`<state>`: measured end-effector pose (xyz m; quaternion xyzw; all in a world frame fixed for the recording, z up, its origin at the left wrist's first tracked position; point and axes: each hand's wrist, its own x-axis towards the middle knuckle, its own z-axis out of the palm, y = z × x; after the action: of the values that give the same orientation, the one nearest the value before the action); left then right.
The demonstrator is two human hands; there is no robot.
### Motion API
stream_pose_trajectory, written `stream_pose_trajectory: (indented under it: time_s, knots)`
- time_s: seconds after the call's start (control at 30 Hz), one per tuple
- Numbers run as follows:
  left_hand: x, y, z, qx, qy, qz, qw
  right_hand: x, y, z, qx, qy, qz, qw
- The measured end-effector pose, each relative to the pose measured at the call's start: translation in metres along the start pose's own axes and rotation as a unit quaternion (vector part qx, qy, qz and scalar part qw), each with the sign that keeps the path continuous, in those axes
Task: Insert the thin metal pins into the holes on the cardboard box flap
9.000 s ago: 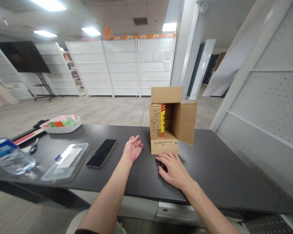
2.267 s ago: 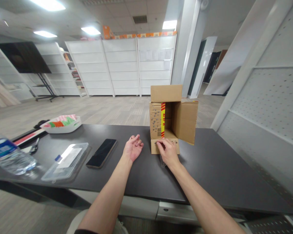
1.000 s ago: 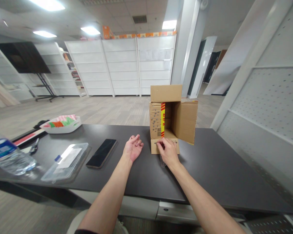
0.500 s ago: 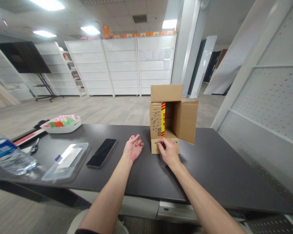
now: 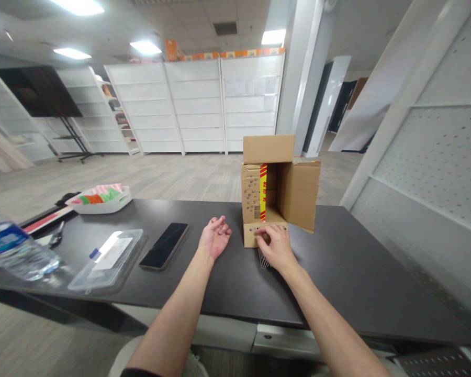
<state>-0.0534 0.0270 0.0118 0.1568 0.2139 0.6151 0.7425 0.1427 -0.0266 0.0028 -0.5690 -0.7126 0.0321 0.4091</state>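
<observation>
A cardboard box (image 5: 249, 193) stands open toward me on the dark desk, several small grey round heads dotting its left front panel. Its lower flap (image 5: 250, 240) hangs forward with a row of similar small heads along it. My right hand (image 5: 278, 247) is at this flap, thumb and index finger brought together by the row; whatever is between them is too small to make out. Thin metal rods (image 5: 264, 258) show beneath the flap, partly behind the hand. To the left, my left hand (image 5: 215, 239) rests palm up, fingers loosely curled and apart, holding nothing.
A black phone (image 5: 165, 246) lies left of my left hand, beside a clear plastic case (image 5: 107, 261). Farther left are a water bottle (image 5: 19, 251) and a white basket (image 5: 105, 207) with coloured cloth. A perforated white panel (image 5: 439, 152) rises at the right.
My right hand has shifted slightly right along the lower flap, uncovering more of the row of small heads. My left hand has stayed in place.
</observation>
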Motion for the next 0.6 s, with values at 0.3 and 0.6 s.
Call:
stream_pose_trajectory:
  time_s: [0.3, 0.6]
  knots:
    - [-0.001, 0.0, 0.001, -0.001, 0.003, 0.002, 1.0, -0.006, -0.006, -0.012, -0.003, -0.063, -0.023, 0.998]
    - [-0.002, 0.0, 0.002, -0.001, 0.004, 0.001, 1.0, -0.008, -0.01, -0.016, 0.0, -0.125, -0.047, 0.991]
